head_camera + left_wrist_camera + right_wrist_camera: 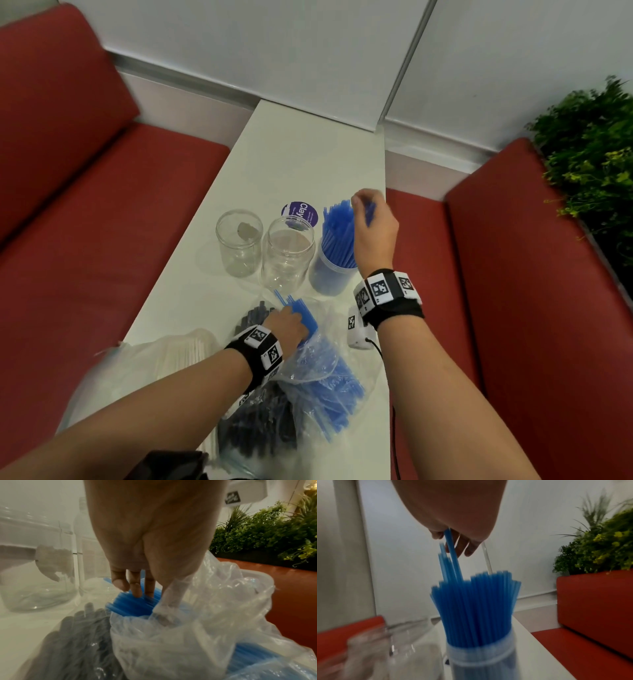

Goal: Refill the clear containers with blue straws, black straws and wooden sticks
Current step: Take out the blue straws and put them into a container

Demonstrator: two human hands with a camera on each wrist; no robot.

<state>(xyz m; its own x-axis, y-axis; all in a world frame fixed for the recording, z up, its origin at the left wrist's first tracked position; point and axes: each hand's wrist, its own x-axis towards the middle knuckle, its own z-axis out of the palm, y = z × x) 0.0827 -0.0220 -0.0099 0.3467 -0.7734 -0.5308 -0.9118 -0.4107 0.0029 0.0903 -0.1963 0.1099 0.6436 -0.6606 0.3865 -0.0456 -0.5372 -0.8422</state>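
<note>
The right hand [375,229] pinches a few blue straws [452,550] above the straw-filled clear container [330,274] near the white table's [308,154] right edge; the left hand [287,327] grips a bundle of blue straws [132,605] at the mouth of a clear plastic bag [180,642] by the near edge. Two empty jars [239,245] stand just left of the container

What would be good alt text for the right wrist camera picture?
The right hand holds a few blue straws above a clear container packed with upright blue straws on a white table; red seating and a green plant stand behind.
</note>
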